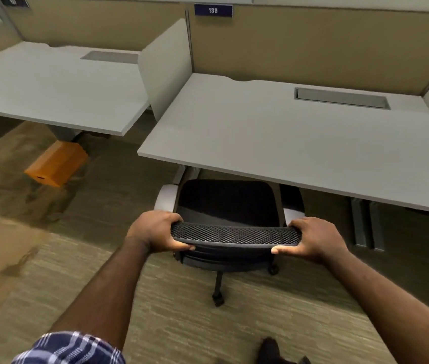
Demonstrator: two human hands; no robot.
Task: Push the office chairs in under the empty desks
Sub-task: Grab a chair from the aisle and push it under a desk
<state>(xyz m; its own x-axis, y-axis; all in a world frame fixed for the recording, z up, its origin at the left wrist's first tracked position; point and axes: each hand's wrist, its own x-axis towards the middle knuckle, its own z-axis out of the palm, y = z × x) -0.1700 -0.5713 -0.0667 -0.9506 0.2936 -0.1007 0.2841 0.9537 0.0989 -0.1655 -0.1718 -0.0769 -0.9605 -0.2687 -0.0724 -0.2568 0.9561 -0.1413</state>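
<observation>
Striped olive carpet (pixel 182 306) runs beneath two white benches split by tan partitions, the nearer one under a sign (pixel 213 10) reading 138. Fingers (pixel 179 245) of the left hand (pixel 155 229) and of the right hand (pixel 310 239) are clamped on the ends of the black mesh backrest of the office chair (pixel 234 233). Its seat sits partly under the front edge of the nearer bench (pixel 274 135); an orange box (pixel 55 164) lies on the floor below the farther bench (pixel 50 93).

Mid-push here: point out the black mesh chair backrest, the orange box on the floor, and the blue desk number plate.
black mesh chair backrest (pixel 235 233), head view, middle of its top edge
orange box (pixel 57 164), head view, its top face
blue desk number plate (pixel 213 10), head view, on the number 138
</observation>
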